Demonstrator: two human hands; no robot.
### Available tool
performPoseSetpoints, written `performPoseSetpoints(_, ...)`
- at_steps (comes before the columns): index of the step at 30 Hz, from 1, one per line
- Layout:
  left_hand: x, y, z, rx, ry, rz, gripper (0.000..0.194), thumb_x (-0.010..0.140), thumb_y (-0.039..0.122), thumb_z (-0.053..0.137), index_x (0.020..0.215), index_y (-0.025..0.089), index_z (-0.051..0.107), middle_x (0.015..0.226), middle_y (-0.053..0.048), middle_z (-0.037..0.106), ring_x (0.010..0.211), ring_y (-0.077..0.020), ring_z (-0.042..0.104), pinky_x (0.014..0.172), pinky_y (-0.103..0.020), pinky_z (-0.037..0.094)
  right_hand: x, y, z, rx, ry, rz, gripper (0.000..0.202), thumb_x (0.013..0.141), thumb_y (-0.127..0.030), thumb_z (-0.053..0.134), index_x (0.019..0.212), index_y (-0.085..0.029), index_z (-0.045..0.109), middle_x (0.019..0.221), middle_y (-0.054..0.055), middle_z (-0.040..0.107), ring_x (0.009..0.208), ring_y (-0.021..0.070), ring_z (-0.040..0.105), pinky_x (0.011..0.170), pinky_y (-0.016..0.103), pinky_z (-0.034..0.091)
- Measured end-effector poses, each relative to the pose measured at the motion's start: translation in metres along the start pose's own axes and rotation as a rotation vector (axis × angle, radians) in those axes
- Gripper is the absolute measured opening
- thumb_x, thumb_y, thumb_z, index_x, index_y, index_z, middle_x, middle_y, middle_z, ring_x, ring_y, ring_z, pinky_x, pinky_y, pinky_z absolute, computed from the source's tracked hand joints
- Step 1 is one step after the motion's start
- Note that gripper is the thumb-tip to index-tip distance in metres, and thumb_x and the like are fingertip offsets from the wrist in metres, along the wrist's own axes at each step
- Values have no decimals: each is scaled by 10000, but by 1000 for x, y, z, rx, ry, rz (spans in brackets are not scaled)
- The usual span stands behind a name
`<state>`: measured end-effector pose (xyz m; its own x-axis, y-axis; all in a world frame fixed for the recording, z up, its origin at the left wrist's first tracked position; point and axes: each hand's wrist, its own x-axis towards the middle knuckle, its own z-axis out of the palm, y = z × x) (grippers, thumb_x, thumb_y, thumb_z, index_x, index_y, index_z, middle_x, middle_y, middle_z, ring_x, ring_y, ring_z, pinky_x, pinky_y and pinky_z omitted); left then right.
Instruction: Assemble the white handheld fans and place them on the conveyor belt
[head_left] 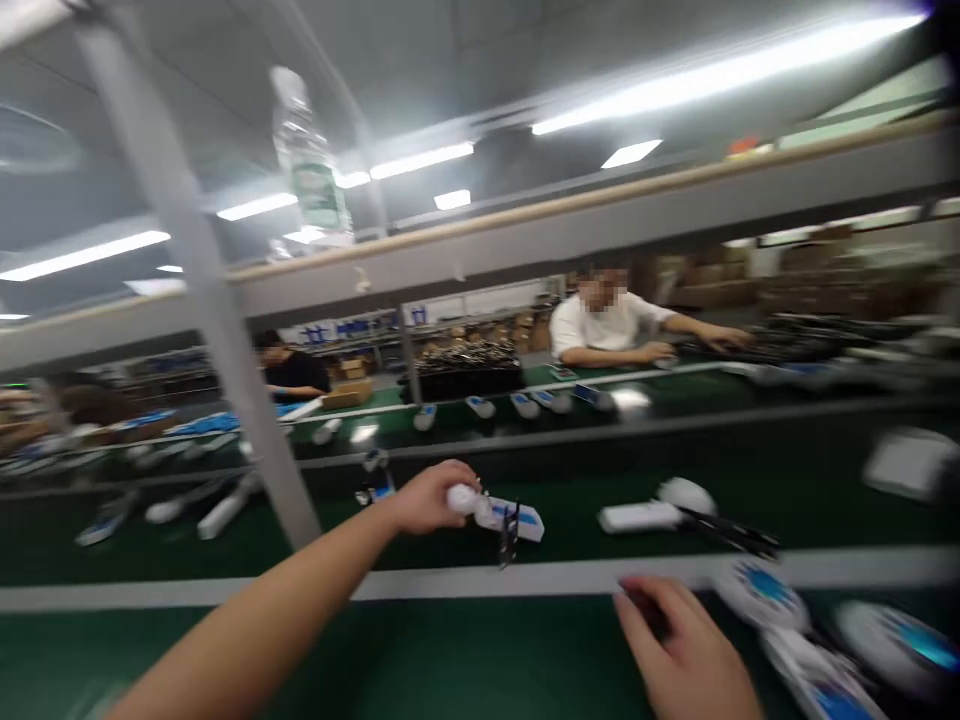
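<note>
Near the middle, my left hand (437, 497) reaches over the green belt, its fingers closed on the round end of a white device (517, 518) with a blue strip. A black metal piece (509, 535) stands across that device. My right hand (679, 645) is at the lower right, above the near green surface, thumb and index finger curved with a gap between them. Nothing shows in that gap. To its right lie white devices with blue faces (766, 588). Beyond it, a white device with black arms (641, 515) rests on the belt.
A slanted grey post (217, 330) rises left of my left arm. A clear bottle (315, 185) stands on the shelf (525, 215) overhead. Across the line, a person in white (600, 325) works near more devices. Another in black (296, 370) is farther left.
</note>
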<state>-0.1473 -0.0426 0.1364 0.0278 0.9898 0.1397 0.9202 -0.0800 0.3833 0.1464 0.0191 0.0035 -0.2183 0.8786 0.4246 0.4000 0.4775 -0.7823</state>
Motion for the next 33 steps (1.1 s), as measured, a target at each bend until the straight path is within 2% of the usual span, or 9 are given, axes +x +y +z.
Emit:
performPoseSetpoints(4,-22,30,34,-165,-183,227,348,735,94,680,1026,281,730,1329,-19,606,1199,-198,598,1019,-343,471,13,-9,-16,67,-18,129,287,870,-395,497,931,-191,689,947,96,716,855,252,677,766,356,540)
performPoseSetpoints(6,-31,40,53,-201,-237,279,390,756,63,613,1018,320,742,1340,10,617,1261,-188,562,1041,-340,455,15,-14,-19,92,-165,137,278,875,-319,475,914,-182,713,922,85,734,854,239,683,778,340,522)
performPoseSetpoints(9,-35,42,75,-191,-191,267,406,805,71,537,1031,335,747,1450,14,530,1419,-220,374,1141,-457,329,10,-21,-16,98,-378,115,219,818,-241,542,793,-204,756,793,43,751,749,214,693,702,296,508)
performPoseSetpoints(11,-40,39,84,-156,-91,211,400,859,97,465,1039,313,749,1497,-18,471,1440,-243,328,1148,-505,297,3,-26,-10,82,-433,117,194,790,-222,581,761,-208,772,732,38,748,687,209,686,648,284,492)
performPoseSetpoints(16,-78,46,97,-101,202,-150,370,944,268,424,1239,285,646,1260,-64,656,1150,-230,631,984,-388,511,-11,-39,8,109,-464,101,207,802,-164,582,812,-219,781,793,33,748,739,198,677,677,278,482)
performPoseSetpoints(21,-113,57,109,-124,83,-305,619,812,365,634,1406,286,481,1101,-63,719,945,-248,710,818,-360,581,-14,-44,20,252,-443,109,201,793,-100,592,786,-210,761,776,11,701,726,159,647,679,248,475)
performPoseSetpoints(23,-113,59,114,-123,32,-314,742,719,326,716,1412,277,454,1071,-71,716,937,-276,704,797,-380,576,-16,-45,24,285,-457,103,201,781,-75,587,764,-202,743,768,1,673,709,142,633,668,235,469)
performPoseSetpoints(26,-104,63,119,-281,-18,-386,716,720,245,683,1380,267,406,981,-29,709,864,-242,699,745,-344,565,-19,-46,27,288,-471,75,184,750,-49,591,720,-191,703,776,-8,633,688,128,606,639,224,455)
performPoseSetpoints(33,-78,75,125,-727,54,-324,232,833,156,515,1057,212,537,1087,-41,703,960,-178,676,876,-308,538,-27,-46,29,265,-425,-3,188,720,-11,549,665,-186,592,755,-19,591,681,122,574,625,220,422)
